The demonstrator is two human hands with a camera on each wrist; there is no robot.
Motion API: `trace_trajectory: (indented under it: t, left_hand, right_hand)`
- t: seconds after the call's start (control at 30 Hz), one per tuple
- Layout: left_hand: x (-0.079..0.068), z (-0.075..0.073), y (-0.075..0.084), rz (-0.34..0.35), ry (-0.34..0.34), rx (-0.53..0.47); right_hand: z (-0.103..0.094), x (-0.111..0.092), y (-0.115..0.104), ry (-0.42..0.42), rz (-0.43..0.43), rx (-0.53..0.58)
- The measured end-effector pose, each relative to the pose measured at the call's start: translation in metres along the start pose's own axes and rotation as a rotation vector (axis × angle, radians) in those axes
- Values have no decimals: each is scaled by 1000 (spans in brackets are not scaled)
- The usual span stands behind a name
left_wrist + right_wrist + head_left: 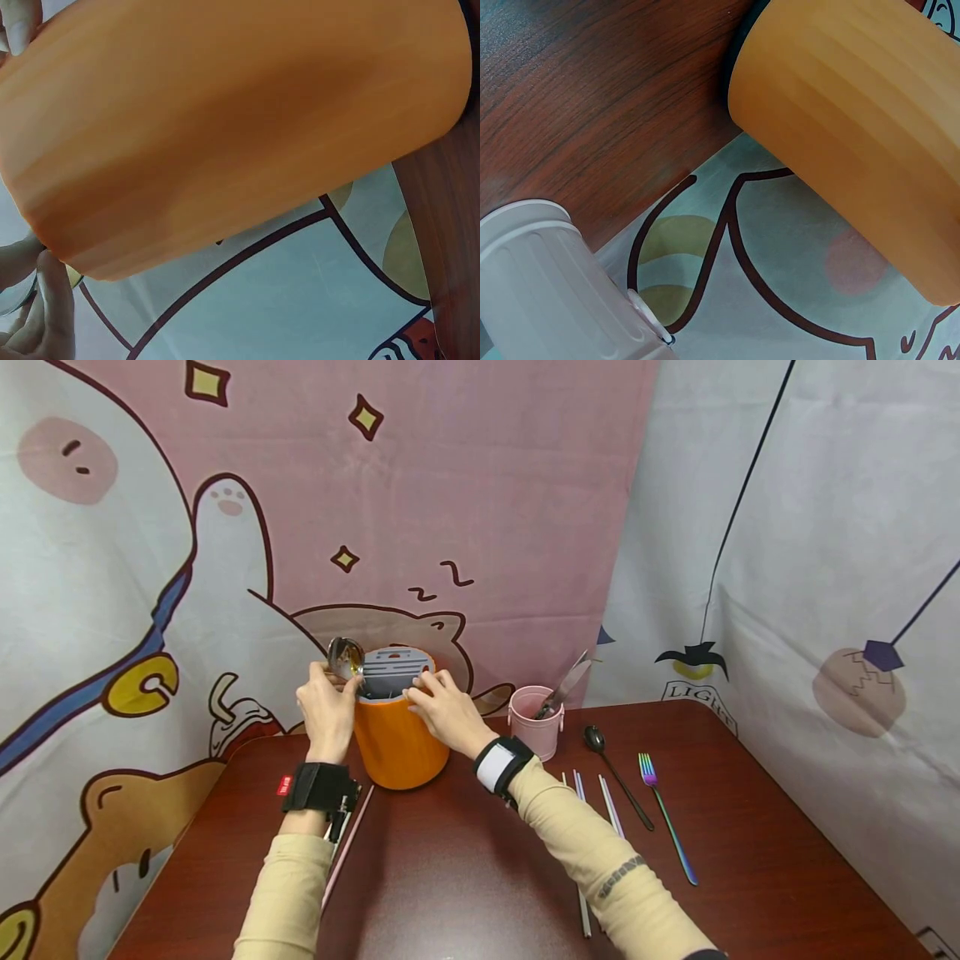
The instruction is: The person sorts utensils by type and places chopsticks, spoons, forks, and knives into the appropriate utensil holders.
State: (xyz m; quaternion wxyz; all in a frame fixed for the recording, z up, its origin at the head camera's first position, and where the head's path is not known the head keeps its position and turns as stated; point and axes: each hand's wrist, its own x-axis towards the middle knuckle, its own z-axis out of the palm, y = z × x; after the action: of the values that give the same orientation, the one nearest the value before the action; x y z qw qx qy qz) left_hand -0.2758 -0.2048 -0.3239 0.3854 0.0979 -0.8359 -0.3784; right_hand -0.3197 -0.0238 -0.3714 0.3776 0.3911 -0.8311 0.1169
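An orange utensil holder (401, 743) with a grey slotted top (393, 668) stands at the back of the table. At its left rim my left hand (327, 710) pinches a shiny metal spoon (345, 656), bowl upward. Thumb and fingers (56, 300) show beside the rim in the left wrist view; the spoon's lower part is hidden. My right hand (450, 710) grips the opposite rim with bent fingers, and its fingertips are partly hidden. The right wrist view shows the orange side without that hand's fingers.
A pink bucket (534, 727) holding metal cutlery (562, 685) stands right of the holder. Farther right lie a dark spoon (618, 777) and a rainbow fork (667, 818). Chopsticks (581, 860) lie under the right forearm, and a pink chopstick (347, 852) beside the left.
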Motion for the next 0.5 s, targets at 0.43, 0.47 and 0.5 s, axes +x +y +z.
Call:
trace_trajectory:
  t: [0.43, 0.47, 0.5]
  left_hand:
    - [4, -3, -6, -51, -17, 80]
    - [4, -3, -6, -50, -14, 78]
    - [4, -3, -7, -47, -12, 78]
  right_hand:
    - [-1, 1, 0, -7, 8, 20]
    - [-1, 1, 0, -9, 9, 20]
    - [-1, 1, 0, -11, 9, 21]
